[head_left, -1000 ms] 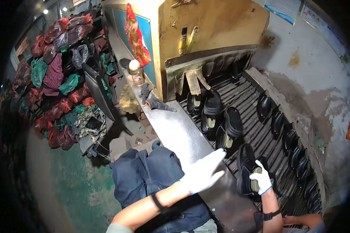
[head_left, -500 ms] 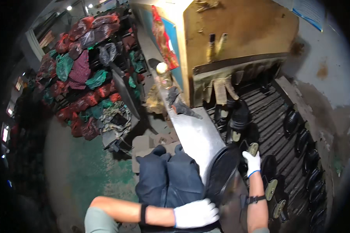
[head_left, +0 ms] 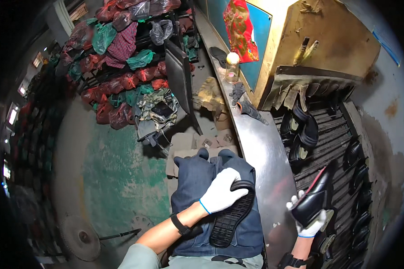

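Your white-gloved hands are well apart, each clamped on something. Your left hand grips a black shoe sole — treaded side up — over the dark blue cloth on your lap. Your right hand clasps a glossy black shoe — red-edged — beside the metal ledge, near the slatted bed.

the wide fisheye head view looks down from close above the hands and metal bench.
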### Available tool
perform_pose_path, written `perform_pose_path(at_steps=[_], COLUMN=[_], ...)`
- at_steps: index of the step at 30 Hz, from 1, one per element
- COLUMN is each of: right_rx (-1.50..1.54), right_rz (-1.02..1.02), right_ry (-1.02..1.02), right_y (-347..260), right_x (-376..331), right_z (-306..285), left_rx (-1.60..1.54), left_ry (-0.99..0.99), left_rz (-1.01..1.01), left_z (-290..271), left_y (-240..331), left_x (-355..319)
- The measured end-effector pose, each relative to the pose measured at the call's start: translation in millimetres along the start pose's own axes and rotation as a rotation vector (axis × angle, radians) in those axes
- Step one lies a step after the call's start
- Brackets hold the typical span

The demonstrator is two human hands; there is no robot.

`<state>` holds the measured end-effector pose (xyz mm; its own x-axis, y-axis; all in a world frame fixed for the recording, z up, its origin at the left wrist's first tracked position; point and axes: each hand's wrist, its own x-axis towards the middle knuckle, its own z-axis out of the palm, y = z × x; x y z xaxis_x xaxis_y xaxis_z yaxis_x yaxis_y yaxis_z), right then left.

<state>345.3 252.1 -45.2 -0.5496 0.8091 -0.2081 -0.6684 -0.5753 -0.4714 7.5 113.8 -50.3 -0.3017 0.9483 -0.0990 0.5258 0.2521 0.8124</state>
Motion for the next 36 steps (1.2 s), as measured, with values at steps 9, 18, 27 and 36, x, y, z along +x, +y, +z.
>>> perform_pose_path(at_steps=[9,18,27,36], right_rx=[0.073,-0.229,-0.945,-1.260], right_rz=[0.405,0.225,0.032,0.010], right_ry=[-0.043,-0.061,-0.279,-0.432], right_y=[89,97,98,114], right_x=[-24,-47,-60,-73], right_z=[35,58,101,107], left_rx=[-1.197,-1.386,-1.575,-1.364], left_ry=[-0.453,-0.274,-0.229,-0.203], left_rz=[0.211,0.217,0.151,0.220], left_z=[-53,-72,-94,-99], left_y=[-19,-14,-7,0], left_x=[-39,-26,-16,-25])
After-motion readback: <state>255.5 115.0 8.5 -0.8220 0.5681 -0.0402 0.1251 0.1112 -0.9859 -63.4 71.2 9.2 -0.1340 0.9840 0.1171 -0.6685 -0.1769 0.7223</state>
